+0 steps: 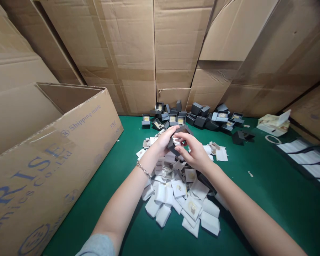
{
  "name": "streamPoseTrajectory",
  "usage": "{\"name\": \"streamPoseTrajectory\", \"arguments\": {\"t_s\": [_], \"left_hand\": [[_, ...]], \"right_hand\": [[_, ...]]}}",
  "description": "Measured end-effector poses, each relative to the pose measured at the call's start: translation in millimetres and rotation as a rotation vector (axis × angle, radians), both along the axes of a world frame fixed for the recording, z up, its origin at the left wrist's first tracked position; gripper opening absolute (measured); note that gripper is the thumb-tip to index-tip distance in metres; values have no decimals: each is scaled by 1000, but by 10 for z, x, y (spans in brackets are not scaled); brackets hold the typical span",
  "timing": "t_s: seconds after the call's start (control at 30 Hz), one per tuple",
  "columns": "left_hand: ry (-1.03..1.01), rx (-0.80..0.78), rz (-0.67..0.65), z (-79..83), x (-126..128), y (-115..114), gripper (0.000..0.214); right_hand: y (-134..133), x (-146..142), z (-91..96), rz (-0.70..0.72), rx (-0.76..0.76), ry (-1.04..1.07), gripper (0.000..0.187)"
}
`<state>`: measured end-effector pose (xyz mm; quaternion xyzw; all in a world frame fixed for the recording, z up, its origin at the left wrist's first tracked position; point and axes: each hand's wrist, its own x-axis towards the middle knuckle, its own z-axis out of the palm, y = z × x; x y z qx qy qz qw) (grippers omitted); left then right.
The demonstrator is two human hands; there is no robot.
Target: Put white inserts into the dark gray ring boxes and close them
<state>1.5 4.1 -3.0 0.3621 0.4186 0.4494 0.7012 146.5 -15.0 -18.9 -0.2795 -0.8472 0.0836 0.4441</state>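
A small black hinged box (172, 146), its lid raised, is held by my left hand (164, 141) above a pile of white pieces. The fingers of my right hand (190, 147) are curled at the box's opening, pinching a white piece (176, 140) inside it. My fingers partly cover this piece, so I cannot tell whether it is loose. Under both hands lies a heap of white padded inserts (164, 195), some folded and some flat with yellowish marks. Behind the hands, several black boxes (173, 119) stand at the back, some open with pale insides.
A large open cardboard carton (77, 142) takes up the left side of the green table (245, 213). Tall cardboard sheets (133, 53) wall off the back. At right are a tissue pack (273, 124), a white ring (273, 139) and a dark tray with white strips (306, 154).
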Motion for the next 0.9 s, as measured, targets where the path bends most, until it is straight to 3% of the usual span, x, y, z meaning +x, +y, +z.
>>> {"name": "streamPoseTrajectory", "arguments": {"t_s": [0.17,0.4,0.6,0.7,0.8,0.9], "left_hand": [[-77,-23,-20,-5,22,-6,36],[41,10,10,-21,66,5,30],[22,-14,-16,-55,60,9,36],[30,11,-11,-62,51,13,35],[46,61,55,-56,48,13,30],[33,100,124,-33,60,7,28]], "right_hand": [[10,-21,3,38,-21,49,23],[21,-40,-34,43,-6,64,24],[7,-51,9,83,-82,177,14],[-2,-52,18,81,-100,173,18],[-4,-38,1,19,-49,117,23],[2,-23,-22,-23,96,-11,26]]}}
